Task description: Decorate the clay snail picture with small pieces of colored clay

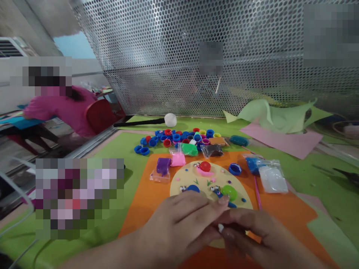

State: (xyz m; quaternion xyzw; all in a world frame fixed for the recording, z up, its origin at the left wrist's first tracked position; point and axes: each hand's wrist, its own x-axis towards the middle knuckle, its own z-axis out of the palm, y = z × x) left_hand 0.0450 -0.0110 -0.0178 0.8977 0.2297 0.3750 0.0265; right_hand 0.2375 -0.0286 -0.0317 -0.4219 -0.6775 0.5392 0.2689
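My left hand (185,220) lies over the front of a cream oval card (181,183), its fingers pressed together and meeting my right hand (252,231). Between the fingertips shows a small bit of white clay (221,227), pinched by my right hand. Whatever my left fingers grip is hidden. The card bears snail figures with bottle-cap shells: a red cap (205,166), a blue cap (193,188) and a green cap (229,192). Clay bodies, googly eyes and small dots surround them. Beneath the card is an orange sheet (137,209).
Bottle caps (176,137) are heaped at the back. Clay packets include purple (163,166), green (190,149) and white (273,178). A pink stick (257,192) lies right of the card. Crumpled paper (275,116) is at back right. A person in pink (61,108) sits at left.
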